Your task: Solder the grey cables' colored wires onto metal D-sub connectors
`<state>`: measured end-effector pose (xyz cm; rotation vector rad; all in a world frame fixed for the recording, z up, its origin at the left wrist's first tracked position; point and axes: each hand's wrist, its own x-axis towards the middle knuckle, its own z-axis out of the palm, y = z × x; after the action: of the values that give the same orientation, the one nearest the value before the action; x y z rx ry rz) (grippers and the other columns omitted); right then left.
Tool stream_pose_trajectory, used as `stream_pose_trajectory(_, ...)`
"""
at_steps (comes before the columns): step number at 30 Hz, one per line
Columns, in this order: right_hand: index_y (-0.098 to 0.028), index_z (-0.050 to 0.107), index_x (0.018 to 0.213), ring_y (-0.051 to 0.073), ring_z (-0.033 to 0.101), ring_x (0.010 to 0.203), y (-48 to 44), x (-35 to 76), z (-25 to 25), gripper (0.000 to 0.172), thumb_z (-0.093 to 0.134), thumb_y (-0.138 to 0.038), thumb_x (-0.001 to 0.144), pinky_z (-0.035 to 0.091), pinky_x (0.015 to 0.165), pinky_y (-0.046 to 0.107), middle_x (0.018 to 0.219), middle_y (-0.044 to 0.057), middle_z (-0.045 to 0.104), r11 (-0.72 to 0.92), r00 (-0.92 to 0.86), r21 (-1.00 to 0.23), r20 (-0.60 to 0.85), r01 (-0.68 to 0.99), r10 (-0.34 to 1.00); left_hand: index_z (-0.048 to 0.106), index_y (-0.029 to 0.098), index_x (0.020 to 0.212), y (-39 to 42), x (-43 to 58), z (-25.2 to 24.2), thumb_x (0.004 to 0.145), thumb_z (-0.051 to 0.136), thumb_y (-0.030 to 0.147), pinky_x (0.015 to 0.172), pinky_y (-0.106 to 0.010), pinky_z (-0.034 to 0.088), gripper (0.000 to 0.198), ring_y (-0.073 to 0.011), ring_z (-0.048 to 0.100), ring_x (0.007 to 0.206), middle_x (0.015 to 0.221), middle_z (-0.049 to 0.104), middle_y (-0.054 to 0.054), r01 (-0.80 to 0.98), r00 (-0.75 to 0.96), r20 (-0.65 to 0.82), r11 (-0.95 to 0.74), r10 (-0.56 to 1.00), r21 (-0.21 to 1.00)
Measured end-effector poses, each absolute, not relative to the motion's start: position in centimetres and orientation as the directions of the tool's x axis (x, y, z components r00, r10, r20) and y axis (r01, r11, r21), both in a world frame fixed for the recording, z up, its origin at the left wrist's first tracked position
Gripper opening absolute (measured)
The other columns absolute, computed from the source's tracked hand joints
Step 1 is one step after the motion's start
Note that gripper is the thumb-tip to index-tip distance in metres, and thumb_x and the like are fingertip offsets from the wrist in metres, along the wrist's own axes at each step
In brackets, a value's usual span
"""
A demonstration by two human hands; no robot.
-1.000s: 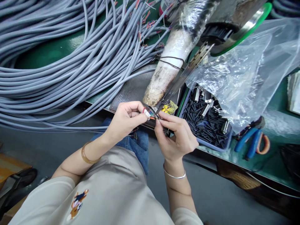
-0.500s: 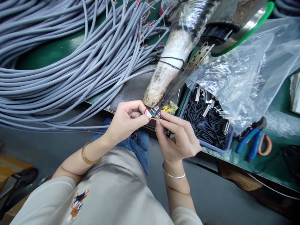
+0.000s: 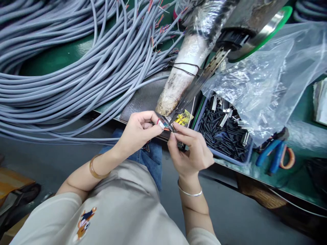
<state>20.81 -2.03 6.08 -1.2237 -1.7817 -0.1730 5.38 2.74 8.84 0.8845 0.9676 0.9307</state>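
Observation:
My left hand (image 3: 136, 132) is closed in a pinch on the stripped end of a grey cable, whose thin coloured wires (image 3: 165, 126) fan out between my two hands. My right hand (image 3: 190, 149) pinches those wire tips with thumb and forefinger, just below the lower end of a white wrapped tube (image 3: 180, 80) and a slanted metal strip (image 3: 201, 80). Both hands hover over the bench's front edge, above my lap. A small yellow piece (image 3: 184, 117) lies right behind the fingers.
Several long grey cables (image 3: 66, 71) are piled across the green bench (image 3: 288, 177) on the left. A blue tray (image 3: 226, 131) of black tubing pieces and connectors sits to the right under a clear plastic bag (image 3: 268, 78). Blue-handled pliers (image 3: 274, 154) lie further right.
My right hand has shifted slightly left and closer to the left hand, re-gripping the wire tips. The left hand has barely moved.

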Motion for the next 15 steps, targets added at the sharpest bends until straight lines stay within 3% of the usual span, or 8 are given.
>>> stream_pose_trajectory(5, -0.021, 0.065, 0.092, 0.017, 0.079, 0.088, -2.04, 20.53, 6.67, 0.02, 0.077, -0.007, 0.084, 0.064, 0.078, 0.026, 0.103, 0.005, 0.082, 0.481, -0.033, -0.365, 0.769, 0.797, 0.638, 0.056, 0.015, 0.064, 2.84, 5.37, 9.33, 0.07, 0.072, 0.017, 0.039, -0.017, 0.018, 0.018, -0.0007, 0.03, 0.042, 0.053, 0.048, 0.007, -0.239, 0.274, -0.243, 0.311, 0.93, 0.92)
stream_pose_trajectory(15, -0.02, 0.067, 0.095, 0.016, 0.08, 0.084, -2.7, 21.32, 5.88, 0.019, 0.078, -0.009, 0.084, 0.065, 0.078, 0.023, 0.102, 0.004, 0.082, 0.508, -0.174, -0.204, 0.781, 0.837, 0.6, 0.055, 0.015, 0.065, 2.56, 5.22, 8.49, 0.071, 0.071, 0.015, 0.04, -0.017, 0.021, 0.017, -0.0002, 0.031, 0.042, 0.056, 0.049, 0.007, -0.227, 0.34, -0.256, 0.343, 0.905, 0.912)
